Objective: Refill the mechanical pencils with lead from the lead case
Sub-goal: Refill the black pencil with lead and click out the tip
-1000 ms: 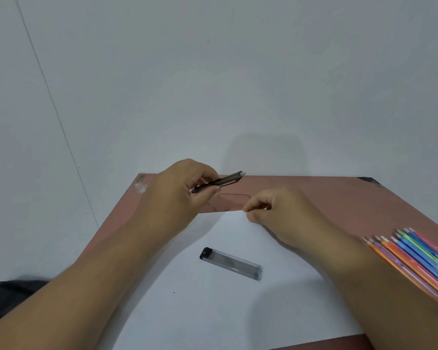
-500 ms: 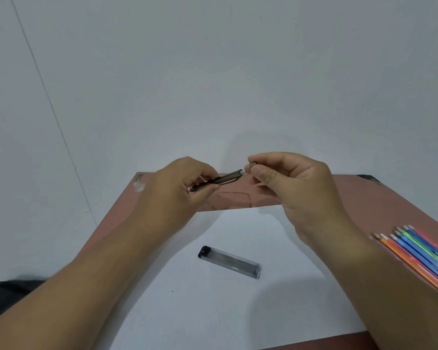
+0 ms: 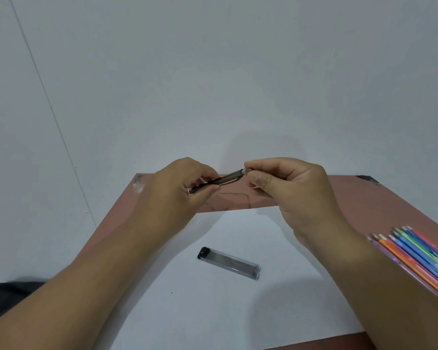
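Note:
My left hand (image 3: 177, 190) grips a dark mechanical pencil (image 3: 226, 177) by its lower barrel and holds it above the table, slanting up to the right. My right hand (image 3: 291, 190) pinches a small cap piece (image 3: 248, 170) at the pencil's upper end between thumb and forefinger. Whether the piece is seated on the pencil or just touching it is unclear. A clear lead case (image 3: 229, 263) with a black end lies flat on the white sheet (image 3: 213, 311) below both hands, untouched.
The brown table (image 3: 364, 198) stands against a white wall. Several coloured mechanical pencils (image 3: 415, 256) lie side by side at the right edge, partly behind my right forearm. A dark object (image 3: 8, 296) sits off the table at the lower left.
My right hand rose from the table surface to the pencil's upper end, bringing a small piece to it. My left hand kept the pencil nearly still.

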A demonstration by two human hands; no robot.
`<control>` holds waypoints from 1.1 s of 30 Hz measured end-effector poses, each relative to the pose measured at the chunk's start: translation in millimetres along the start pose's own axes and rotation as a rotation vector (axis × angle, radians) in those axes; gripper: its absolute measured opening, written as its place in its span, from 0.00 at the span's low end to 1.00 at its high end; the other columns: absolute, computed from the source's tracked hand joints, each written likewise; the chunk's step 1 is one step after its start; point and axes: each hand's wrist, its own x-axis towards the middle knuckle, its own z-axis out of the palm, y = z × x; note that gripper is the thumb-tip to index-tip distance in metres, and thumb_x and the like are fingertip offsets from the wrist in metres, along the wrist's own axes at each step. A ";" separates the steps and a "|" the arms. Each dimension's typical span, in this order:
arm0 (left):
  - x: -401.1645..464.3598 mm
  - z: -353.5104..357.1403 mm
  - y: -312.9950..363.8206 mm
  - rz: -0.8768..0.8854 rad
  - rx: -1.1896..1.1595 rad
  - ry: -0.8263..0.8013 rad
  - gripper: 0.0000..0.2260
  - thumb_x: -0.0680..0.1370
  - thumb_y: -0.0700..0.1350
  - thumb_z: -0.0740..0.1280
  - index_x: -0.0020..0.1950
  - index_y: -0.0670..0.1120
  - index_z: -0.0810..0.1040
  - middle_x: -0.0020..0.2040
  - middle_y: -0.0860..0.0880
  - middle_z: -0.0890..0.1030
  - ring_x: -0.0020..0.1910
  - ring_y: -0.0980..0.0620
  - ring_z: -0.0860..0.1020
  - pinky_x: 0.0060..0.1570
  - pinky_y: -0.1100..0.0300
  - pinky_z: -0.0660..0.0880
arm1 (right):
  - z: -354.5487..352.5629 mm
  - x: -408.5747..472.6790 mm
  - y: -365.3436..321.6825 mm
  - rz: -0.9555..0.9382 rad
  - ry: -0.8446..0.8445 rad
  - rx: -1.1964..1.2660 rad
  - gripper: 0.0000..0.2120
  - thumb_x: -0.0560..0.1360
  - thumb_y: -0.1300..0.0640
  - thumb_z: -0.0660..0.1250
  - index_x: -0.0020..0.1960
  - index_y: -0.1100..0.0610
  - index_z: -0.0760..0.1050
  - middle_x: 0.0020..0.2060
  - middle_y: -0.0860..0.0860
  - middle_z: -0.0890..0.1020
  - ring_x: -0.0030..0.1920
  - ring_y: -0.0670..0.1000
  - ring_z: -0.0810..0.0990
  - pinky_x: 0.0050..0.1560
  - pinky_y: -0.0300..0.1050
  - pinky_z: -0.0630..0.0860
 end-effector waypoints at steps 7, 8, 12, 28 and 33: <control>-0.7 0.5 3.2 0.032 0.004 0.014 0.07 0.76 0.45 0.74 0.50 0.57 0.82 0.43 0.59 0.80 0.46 0.59 0.78 0.44 0.56 0.77 | -0.6 0.9 1.4 0.005 0.019 -0.002 0.10 0.73 0.63 0.76 0.43 0.48 0.87 0.36 0.51 0.87 0.38 0.49 0.84 0.46 0.41 0.83; -0.7 0.0 3.8 0.039 0.003 0.019 0.07 0.76 0.45 0.74 0.50 0.56 0.82 0.43 0.59 0.80 0.46 0.58 0.78 0.44 0.56 0.77 | -0.9 1.2 1.5 0.003 0.021 -0.005 0.10 0.73 0.63 0.76 0.42 0.47 0.87 0.36 0.51 0.87 0.38 0.49 0.84 0.46 0.42 0.83; -1.8 -2.8 8.5 0.067 0.048 0.004 0.06 0.76 0.46 0.74 0.51 0.55 0.83 0.43 0.58 0.80 0.45 0.58 0.78 0.43 0.62 0.73 | -1.5 1.4 2.3 -0.004 0.021 -0.016 0.10 0.74 0.62 0.76 0.43 0.47 0.87 0.37 0.51 0.87 0.39 0.50 0.84 0.48 0.43 0.84; 1.3 -3.1 55.8 -0.559 -0.741 -0.147 0.23 0.76 0.62 0.63 0.46 0.44 0.86 0.38 0.46 0.84 0.36 0.50 0.81 0.41 0.50 0.81 | -8.6 13.5 -4.2 0.285 0.087 0.917 0.12 0.84 0.49 0.61 0.49 0.56 0.76 0.36 0.56 0.80 0.38 0.56 0.84 0.48 0.55 0.84; 2.7 -4.5 52.1 -0.720 -0.984 -0.474 0.41 0.77 0.72 0.49 0.54 0.38 0.84 0.45 0.35 0.81 0.35 0.46 0.75 0.34 0.54 0.73 | -26.7 18.2 -3.4 0.334 0.092 1.149 0.13 0.81 0.50 0.58 0.41 0.55 0.71 0.32 0.49 0.66 0.27 0.47 0.62 0.27 0.38 0.65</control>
